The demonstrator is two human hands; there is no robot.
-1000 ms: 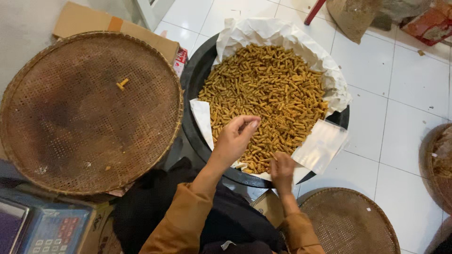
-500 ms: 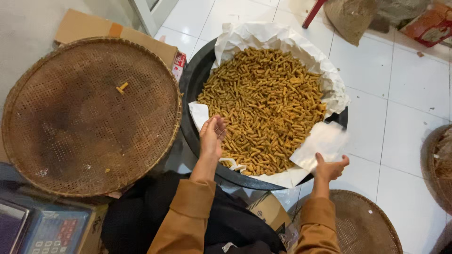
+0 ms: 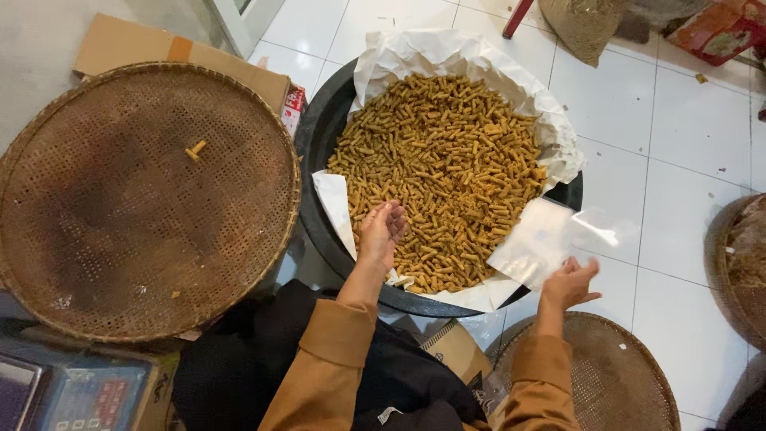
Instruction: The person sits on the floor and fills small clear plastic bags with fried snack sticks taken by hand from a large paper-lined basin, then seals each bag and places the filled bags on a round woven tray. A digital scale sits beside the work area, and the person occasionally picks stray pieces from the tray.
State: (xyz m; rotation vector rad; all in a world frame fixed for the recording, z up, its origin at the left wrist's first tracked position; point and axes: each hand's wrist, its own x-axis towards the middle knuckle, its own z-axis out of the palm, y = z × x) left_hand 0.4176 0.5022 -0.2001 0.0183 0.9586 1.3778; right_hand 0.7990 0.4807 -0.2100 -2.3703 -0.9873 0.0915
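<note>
Currently the left hand (image 3: 381, 231) rests palm-up, fingers curled together, on the near edge of the heap of short golden-brown fried snack sticks (image 3: 443, 175); whether it has sticks cupped in it cannot be told. The right hand (image 3: 568, 283) pinches the near edge of a clear flat plastic bag (image 3: 550, 239), which hangs over the near-right rim of the basin.

The sticks fill a wide black round basin (image 3: 319, 144) lined with white paper (image 3: 471, 60), standing in the middle of the scene.

Procedure, as judged: hold the bag mouth open and close to the heap, scoop modest handfuls with cupped fingers, and keep the bag over the liner so that dropped pieces fall back into the basin. Handle gently; the sticks look brittle.

Left of the basin lies a large round woven bamboo tray (image 3: 144, 207) bearing one stray stick. A smaller woven tray (image 3: 614, 383) lies near right. A digital weighing scale (image 3: 72, 395) sits at the near left. Flattened brown cardboard (image 3: 159, 52) lies far left. Flooring is white glazed tile (image 3: 686, 144), with scattered crumbs.
</note>
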